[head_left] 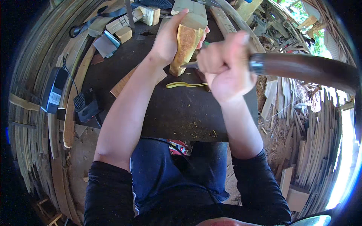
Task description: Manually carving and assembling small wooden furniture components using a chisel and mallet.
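Observation:
My left hand (pixel 166 47) is wrapped round a carved wooden piece (pixel 185 41) with a flat, rounded upper end and a body that narrows toward me. Its fingertips show at the far side of the wood. In my right fist (pixel 228 66) is a carving knife with a long, curved, dark wooden handle (pixel 301 68) that reaches out to the right. The short metal blade (pixel 190 64) points left, with its tip at the narrow end of the wood; whether it touches cannot be made out. Right hand and handle are slightly blurred.
Wood shavings lie near the front edge of the dark table (pixel 169 116). A yellow band (pixel 184 84) and a flat brown board (pixel 122 83) rest by the carved piece. Wood blocks (pixel 124 34) stand at the back left, a black device (pixel 54 90) at the left. Stacked wooden strips (pixel 316 143) line the right.

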